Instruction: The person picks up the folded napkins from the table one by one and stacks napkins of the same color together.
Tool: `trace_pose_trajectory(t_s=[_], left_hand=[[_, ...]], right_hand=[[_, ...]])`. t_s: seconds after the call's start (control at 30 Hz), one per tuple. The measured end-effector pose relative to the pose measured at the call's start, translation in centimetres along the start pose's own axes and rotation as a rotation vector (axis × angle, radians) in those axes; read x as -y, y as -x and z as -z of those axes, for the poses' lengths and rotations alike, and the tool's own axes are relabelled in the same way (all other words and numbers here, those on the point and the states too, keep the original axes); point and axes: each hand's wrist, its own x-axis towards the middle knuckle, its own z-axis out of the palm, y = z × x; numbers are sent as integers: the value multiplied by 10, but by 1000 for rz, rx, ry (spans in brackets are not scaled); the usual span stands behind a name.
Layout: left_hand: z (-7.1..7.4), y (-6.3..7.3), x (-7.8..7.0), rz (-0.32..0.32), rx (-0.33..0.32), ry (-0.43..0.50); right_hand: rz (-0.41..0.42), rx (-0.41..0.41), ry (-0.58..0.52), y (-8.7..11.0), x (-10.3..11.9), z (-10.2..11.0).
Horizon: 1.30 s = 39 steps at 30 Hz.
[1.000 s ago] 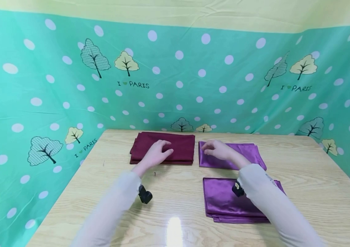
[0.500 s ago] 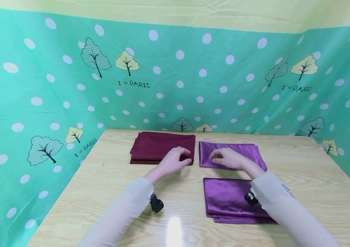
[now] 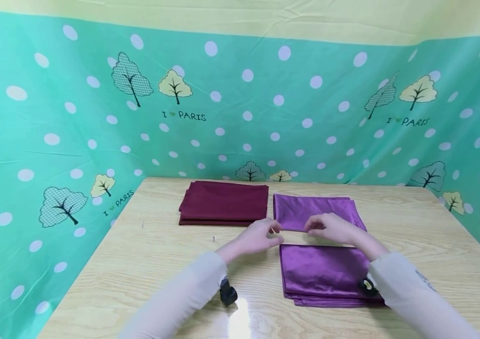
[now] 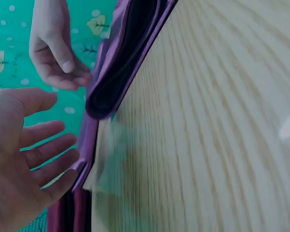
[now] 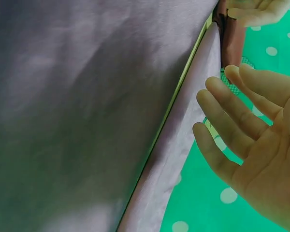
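Three folded cloths lie on the wooden table (image 3: 159,263): a maroon stack (image 3: 223,202) at the back left, a purple cloth (image 3: 312,209) beside it at the back right, and a purple stack (image 3: 322,275) in front. My left hand (image 3: 261,237) hovers by the near left corner of the back purple cloth, fingers relaxed and holding nothing. My right hand (image 3: 333,228) hovers over that cloth's near edge, also empty. In the left wrist view my left hand (image 4: 24,159) shows an open palm beside the purple stack (image 4: 121,58). In the right wrist view my right hand (image 5: 251,140) is spread above the purple cloth (image 5: 87,96).
A teal dotted curtain (image 3: 53,117) with tree prints walls the table at the back and on both sides. Bare wood (image 3: 435,245) lies to the right of the cloths and along the front left.
Both hands drew back toward me: the left came off the maroon stack and moved right, the right slid from the back purple cloth's top to its near edge.
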Motion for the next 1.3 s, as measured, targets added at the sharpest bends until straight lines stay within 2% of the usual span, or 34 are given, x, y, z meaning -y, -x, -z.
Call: trace_pose_trajectory(t_s=[0.27,0.6,0.83,1.1,1.3], left_hand=[[-8,-5,-11,-50,72,-25],[-13,-14,-25,-84,127,-92],[-16,-15,-28,-97,167,-142],[-19,-15,-28,-87,187,-218],[-20,-14,-29,-92,190,-235]], right_hand=[[29,19,-48,18,-4,0],[-1,69,-145,36,-15,-2],[-27,52,-190,50,-25,-2],[-42,38,-177,67,-36,2],[-69,14,-105,81,-49,5]])
